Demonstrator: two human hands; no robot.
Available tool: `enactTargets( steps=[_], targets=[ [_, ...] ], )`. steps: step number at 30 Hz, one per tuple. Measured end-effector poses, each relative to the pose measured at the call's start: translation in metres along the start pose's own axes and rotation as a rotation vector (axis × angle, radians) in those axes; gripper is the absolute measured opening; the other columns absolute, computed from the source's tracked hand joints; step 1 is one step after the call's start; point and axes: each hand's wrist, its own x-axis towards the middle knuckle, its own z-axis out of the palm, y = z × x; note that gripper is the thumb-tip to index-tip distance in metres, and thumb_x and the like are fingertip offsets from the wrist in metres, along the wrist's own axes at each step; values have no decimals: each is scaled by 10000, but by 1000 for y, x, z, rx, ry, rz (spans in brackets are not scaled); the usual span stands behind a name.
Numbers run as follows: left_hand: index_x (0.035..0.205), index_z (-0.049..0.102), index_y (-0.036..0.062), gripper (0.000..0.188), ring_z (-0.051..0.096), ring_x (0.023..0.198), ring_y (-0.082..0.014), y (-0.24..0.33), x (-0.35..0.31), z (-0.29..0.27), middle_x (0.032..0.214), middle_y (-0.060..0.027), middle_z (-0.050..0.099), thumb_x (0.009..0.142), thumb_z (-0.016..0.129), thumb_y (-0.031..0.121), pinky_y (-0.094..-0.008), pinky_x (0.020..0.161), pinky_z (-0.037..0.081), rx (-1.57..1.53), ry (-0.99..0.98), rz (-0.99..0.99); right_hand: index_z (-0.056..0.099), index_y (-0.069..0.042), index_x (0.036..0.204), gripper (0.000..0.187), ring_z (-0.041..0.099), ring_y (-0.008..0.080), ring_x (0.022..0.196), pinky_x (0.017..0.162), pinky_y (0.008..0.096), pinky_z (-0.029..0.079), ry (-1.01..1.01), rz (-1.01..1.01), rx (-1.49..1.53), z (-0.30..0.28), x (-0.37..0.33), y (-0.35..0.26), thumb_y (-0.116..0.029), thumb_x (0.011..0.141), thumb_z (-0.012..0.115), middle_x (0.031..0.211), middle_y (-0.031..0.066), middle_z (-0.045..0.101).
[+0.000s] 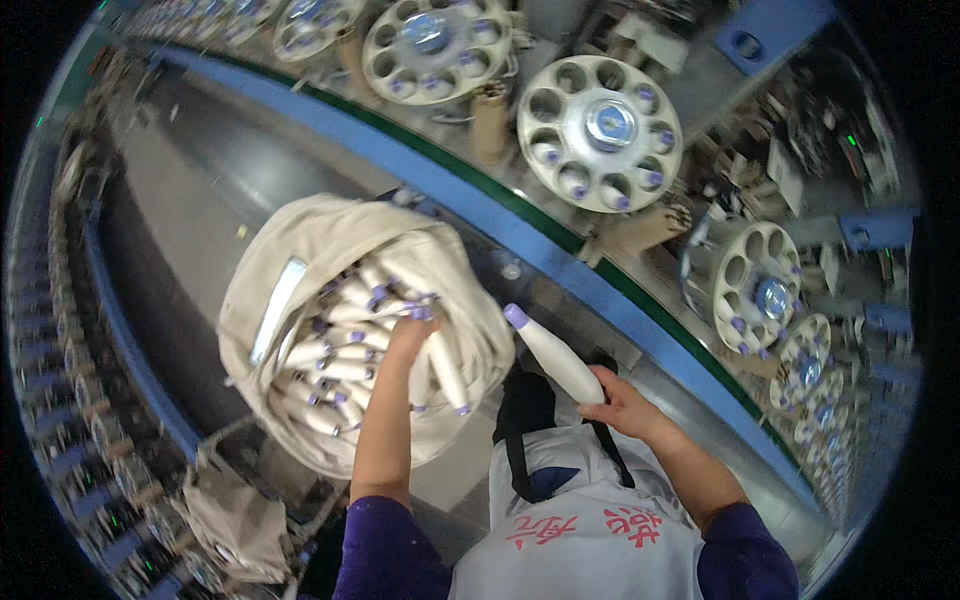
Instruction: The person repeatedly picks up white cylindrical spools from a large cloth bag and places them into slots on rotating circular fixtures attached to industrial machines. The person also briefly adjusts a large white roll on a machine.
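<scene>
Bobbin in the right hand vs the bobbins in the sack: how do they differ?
The held bobbin is outside the sack, in the right hand; the piled bobbins are inside it, the left hand among them. The held bobbin stands clear, purple tip away from the hand; the piled bobbins overlap, pointing various ways. Shared: whitish, tapered, purple-tipped.

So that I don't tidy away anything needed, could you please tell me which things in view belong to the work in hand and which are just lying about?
Belonging:
white bobbin in right hand;
bobbins by left hand;
large cloth sack;
round holders, probably.

Seemingly lying about:
beige cloth, lower left;
small pale scrap, upper left.
</scene>
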Motion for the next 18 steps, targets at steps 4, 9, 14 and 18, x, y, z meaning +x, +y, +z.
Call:
enactTargets(
  steps=[4,9,14,18],
  targets=[
    [1087,628,-29,327,594,870,-219,-11,-1,9,955,-93,647,807,727,108,-348,831,459,-373,-127,-139,421,-51,1295,512,611,200,930,794,344,508,333,-159,-275,-23,-31,-4,-145,855,668,1060,119,571],
    [1046,633,-41,365,586,959,-215,44,-91,9,951,-72,640,735,759,104,-336,899,439,-227,-174,353,509,-45,1206,450,608,335,902,768,402,498,668,-317,-584,-46,-79,-6,-224,836,692,1027,173,585],
    [1019,646,7,542,560,1065,-282,145,-195,73,1090,-131,597,617,826,324,-422,941,452,-508,-336,698,544,-49,1161,436,580,367,893,763,431,470,815,-507,-543,-82,-112,-5,-245,810,711,1015,171,583],
    [919,668,18,356,559,1041,-259,209,-236,192,1397,-128,426,681,782,256,-390,873,485,-745,-803,705,540,-54,1207,466,573,361,931,798,432,457,747,-623,-591,-121,-134,-9,-241,813,705,1031,162,584]
  ],
)
